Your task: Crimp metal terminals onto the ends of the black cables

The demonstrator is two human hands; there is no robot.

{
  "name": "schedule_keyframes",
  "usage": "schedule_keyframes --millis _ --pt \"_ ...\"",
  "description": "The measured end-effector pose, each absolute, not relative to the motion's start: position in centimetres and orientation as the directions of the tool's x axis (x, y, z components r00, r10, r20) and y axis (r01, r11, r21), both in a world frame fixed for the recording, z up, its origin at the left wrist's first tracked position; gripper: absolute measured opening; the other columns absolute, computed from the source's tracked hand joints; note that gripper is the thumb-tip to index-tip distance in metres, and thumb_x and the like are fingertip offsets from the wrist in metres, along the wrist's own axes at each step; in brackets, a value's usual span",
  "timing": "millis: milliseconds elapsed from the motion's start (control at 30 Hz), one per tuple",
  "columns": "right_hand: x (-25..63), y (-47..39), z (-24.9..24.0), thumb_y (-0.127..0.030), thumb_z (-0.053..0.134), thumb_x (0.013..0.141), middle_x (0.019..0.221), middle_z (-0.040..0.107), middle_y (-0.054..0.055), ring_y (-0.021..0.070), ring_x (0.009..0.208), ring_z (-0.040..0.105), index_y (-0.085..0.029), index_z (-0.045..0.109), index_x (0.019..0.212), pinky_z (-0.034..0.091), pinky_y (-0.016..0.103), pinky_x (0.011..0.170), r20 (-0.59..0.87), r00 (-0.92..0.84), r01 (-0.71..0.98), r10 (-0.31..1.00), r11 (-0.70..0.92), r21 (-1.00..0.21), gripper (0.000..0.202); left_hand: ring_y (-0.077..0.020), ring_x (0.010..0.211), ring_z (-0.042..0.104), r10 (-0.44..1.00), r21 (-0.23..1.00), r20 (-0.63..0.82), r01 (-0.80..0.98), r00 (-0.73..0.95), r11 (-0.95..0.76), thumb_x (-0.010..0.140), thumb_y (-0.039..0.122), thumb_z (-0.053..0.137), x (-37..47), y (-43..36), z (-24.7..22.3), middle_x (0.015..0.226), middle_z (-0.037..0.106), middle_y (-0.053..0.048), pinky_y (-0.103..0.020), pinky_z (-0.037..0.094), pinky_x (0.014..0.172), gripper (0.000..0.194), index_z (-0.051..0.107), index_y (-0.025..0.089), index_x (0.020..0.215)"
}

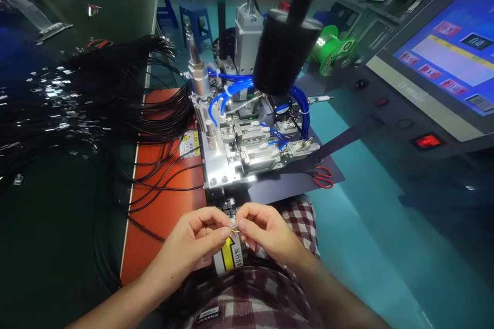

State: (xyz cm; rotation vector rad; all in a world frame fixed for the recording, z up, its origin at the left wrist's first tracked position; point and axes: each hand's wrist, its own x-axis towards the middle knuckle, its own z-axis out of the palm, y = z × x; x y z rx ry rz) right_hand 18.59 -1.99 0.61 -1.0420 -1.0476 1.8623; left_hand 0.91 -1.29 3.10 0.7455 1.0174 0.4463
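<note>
My left hand (203,234) and my right hand (266,229) meet low in the middle of the view, just in front of the machine's near edge. Thumb and forefinger of each are pinched on thin coloured wires (234,230), among them yellow, red and bluish strands. Where the wires run beyond my fingers is hidden. Below them shows a white label (228,259) with a yellow arrow. The metal machine (247,149), with blue air hoses (237,85), stands right beyond my hands.
Many black cables (170,118) spread over the orange board (170,169) and the dark table at left. Red-handled scissors (323,177) lie right of the machine. A screen panel (455,56) rises at right; a green spool (332,49) stands behind. A black cylinder (283,54) hangs above the machine.
</note>
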Motion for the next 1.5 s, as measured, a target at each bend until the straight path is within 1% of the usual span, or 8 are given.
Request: schedule_keyframes --millis 433,567,700,900,1033,1167,1400,1500 --pt "18.4 -2.4 0.4 -0.032 0.065 0.078 0.057 0.049 -0.005 0.0067 0.045 0.040 -0.015 0.058 0.075 0.033 0.019 0.043 -0.263 -0.329 -0.227 0.907 -0.346 -0.911 0.019 -0.0039 0.042 0.018 0.658 0.731 -0.601 -0.022 0.453 0.682 0.077 0.037 0.064 1.1 -1.3 3.3 0.049 0.031 0.010 -0.019 0.010 0.039 0.022 0.054 0.018 0.079" --pt "18.1 -2.6 0.6 -0.033 0.064 0.077 0.056 0.048 -0.005 0.0074 0.045 0.040 -0.015 0.057 0.072 0.033 0.020 0.043 -0.299 -0.315 -0.188 0.901 -0.368 -0.911 0.020 -0.0043 0.043 0.016 0.652 0.722 -0.607 -0.027 0.455 0.691 0.080 0.035 0.061 1.1 -1.4 3.3 0.047 0.027 0.010 -0.020 0.010 0.040 0.019 0.054 0.018 0.078" --pt "17.7 -2.9 0.7 -0.028 0.062 0.078 0.056 0.046 -0.005 0.0079 0.047 0.040 -0.015 0.056 0.072 0.032 0.020 0.045 -0.289 -0.247 -0.140 0.925 -0.329 -0.934 0.015 -0.0046 0.044 0.015 0.660 0.723 -0.609 -0.035 0.439 0.690 0.081 0.033 0.059 1.2 -1.4 3.4 0.046 0.028 0.010 -0.021 0.011 0.042 0.018 0.053 0.018 0.075" --pt "17.8 -3.3 0.6 -0.029 0.054 0.085 0.058 0.047 -0.004 0.0092 0.050 0.042 -0.016 0.056 0.076 0.034 0.021 0.047 -0.264 -0.212 -0.095 0.941 -0.288 -0.953 0.016 -0.0048 0.044 0.016 0.664 0.724 -0.612 -0.034 0.428 0.689 0.082 0.031 0.057 1.3 -1.4 3.5 0.046 0.029 0.010 -0.022 0.012 0.043 0.016 0.052 0.017 0.074" --pt "17.7 -3.6 1.0 -0.026 0.056 0.084 0.062 0.049 -0.003 0.0101 0.054 0.044 -0.016 0.057 0.079 0.036 0.021 0.049 -0.243 -0.182 -0.013 0.953 -0.249 -0.968 0.011 -0.0051 0.044 0.017 0.673 0.732 -0.612 -0.025 0.416 0.681 0.082 0.033 0.057 1.3 -1.6 3.3 0.047 0.028 0.010 -0.022 0.012 0.043 0.018 0.052 0.018 0.075" --pt "17.4 -3.7 1.5 -0.024 0.058 0.081 0.061 0.049 -0.003 0.0101 0.053 0.044 -0.016 0.057 0.078 0.035 0.021 0.048 -0.262 -0.150 0.029 0.953 -0.260 -0.965 0.009 -0.0053 0.045 0.017 0.684 0.749 -0.600 -0.010 0.414 0.663 0.082 0.037 0.057 1.2 -1.6 3.2 0.048 0.027 0.009 -0.021 0.013 0.043 0.020 0.052 0.018 0.077" --pt "16.9 -3.8 1.0 -0.026 0.056 0.082 0.061 0.050 -0.002 0.0104 0.052 0.043 -0.016 0.055 0.073 0.036 0.022 0.049 -0.262 -0.102 0.011 0.960 -0.263 -0.965 0.013 -0.0052 0.045 0.019 0.707 0.780 -0.581 0.026 0.404 0.626 0.081 0.040 0.059 1.2 -1.8 3.0 0.050 0.028 0.009 -0.020 0.015 0.042 0.023 0.053 0.017 0.076" --pt "17.0 -3.8 0.8 -0.029 0.054 0.085 0.064 0.052 -0.001 0.0110 0.054 0.046 -0.016 0.055 0.075 0.039 0.023 0.050 -0.270 -0.126 -0.037 0.955 -0.277 -0.960 0.016 -0.0052 0.045 0.018 0.703 0.773 -0.586 0.019 0.402 0.634 0.081 0.039 0.058 1.2 -1.8 2.9 0.049 0.027 0.009 -0.020 0.015 0.042 0.023 0.052 0.018 0.076"
